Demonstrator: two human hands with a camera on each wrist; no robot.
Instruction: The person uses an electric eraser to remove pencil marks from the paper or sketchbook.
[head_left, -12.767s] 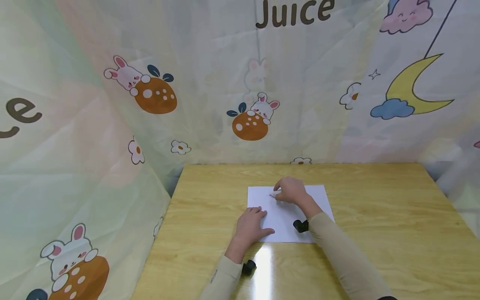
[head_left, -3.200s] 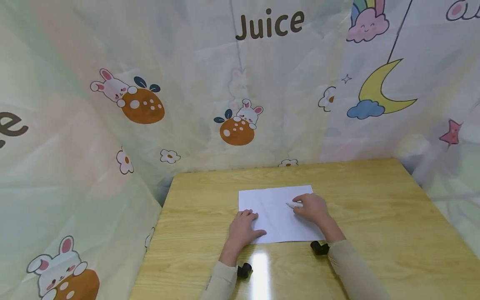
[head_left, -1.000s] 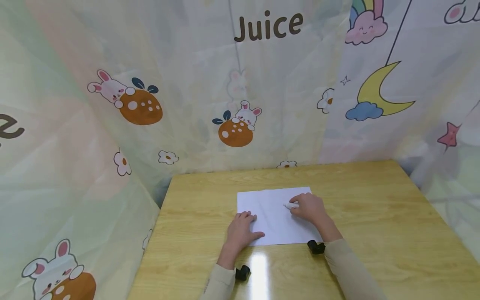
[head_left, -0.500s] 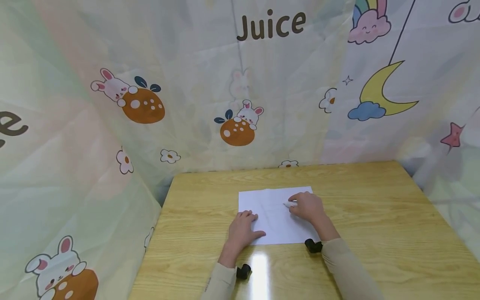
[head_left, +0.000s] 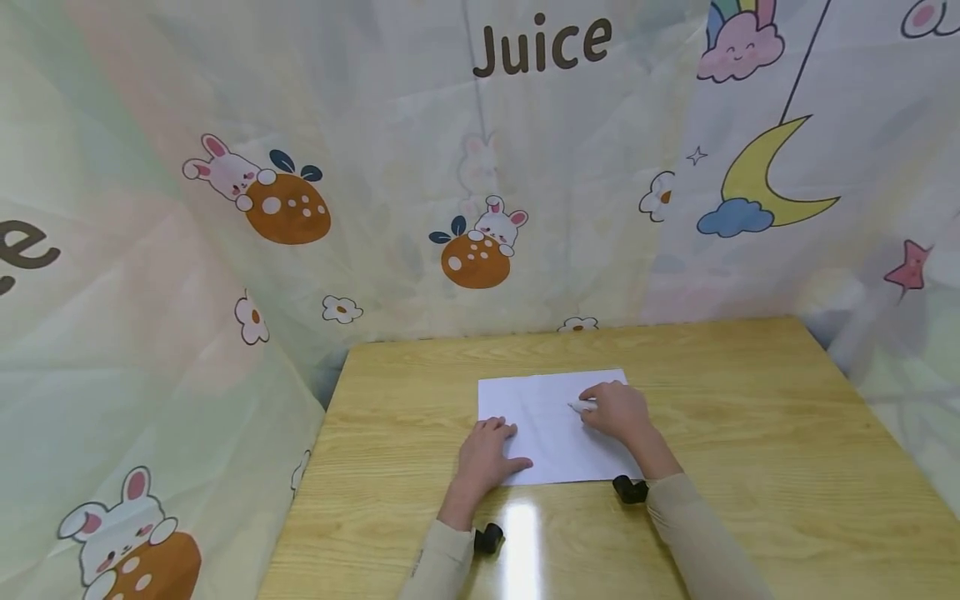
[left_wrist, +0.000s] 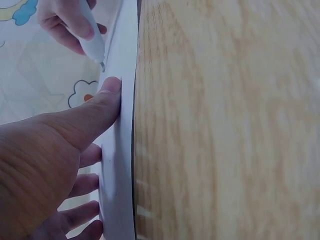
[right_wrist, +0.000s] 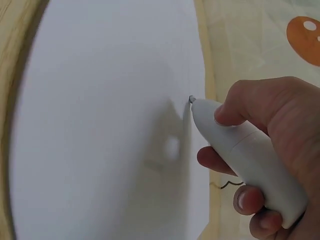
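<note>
A white sheet of paper (head_left: 551,454) lies flat on the wooden table (head_left: 750,417). My left hand (head_left: 486,454) rests spread on its lower left part, with the thumb near the front edge. Over the right half of the sheet, my right hand (head_left: 621,412) pinches a thick white pen-shaped tool (right_wrist: 240,145). In the right wrist view its small metal tip (right_wrist: 192,99) points at the paper, right at the surface near the far edge. The index finger lies along the tool's top; the other fingers curl underneath.
Black wrist cameras (head_left: 489,539) sit on both sleeves. Behind and to the left of the table hangs a pale fabric backdrop (head_left: 390,167) printed with rabbits, flowers and a moon. A bright reflection shows on the table in front of the paper.
Since the earliest frame my right hand has moved rightward across the paper with the tool, from its upper left part. In the last second it barely shifts. My left hand stays put.
</note>
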